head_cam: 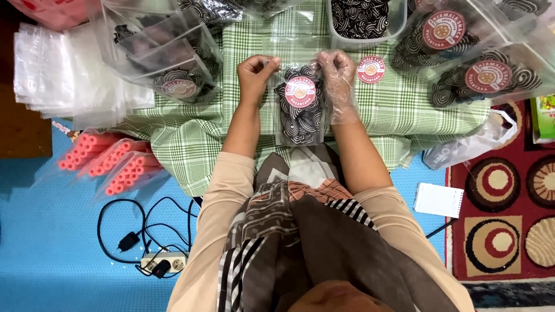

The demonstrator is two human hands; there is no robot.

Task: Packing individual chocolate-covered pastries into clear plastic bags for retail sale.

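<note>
Hands at the top edge of a clear pouch [299, 107] filled with dark, white-striped spiral snacks. The left hand [256, 72], bare, is closed with fingertips pinching the pouch's upper left corner; the right hand [338, 75], inside a thin transparent glove, pinches the upper right corner. The pouch lies flat on a green-and-white checked cloth [399, 110], directly before the person, and carries a round red-and-white label [300, 91] on its front.

A loose round label of the same kind [371, 69] lies on the cloth just right of the gloved hand. Filled, labelled pouches [474, 63] of the same snack are piled at the upper right; more filled pouches [173, 63] lie at the upper left. A clear plastic tub [363, 20] holding unpacked spiral snacks stands beyond the hands at the top centre. A stack of empty clear bags [49, 69] lies at the far left. Below it, narrow bags of pink tube-shaped snacks [113, 164] rest on a blue mat [52, 242], near a white power strip [165, 263] with black cables. To the right, a small white notepad [439, 199] lies at the mat's edge beside a red rug with circle patterns [503, 225], and a crumpled clear bag [471, 144] hangs off the cloth's corner.
</note>
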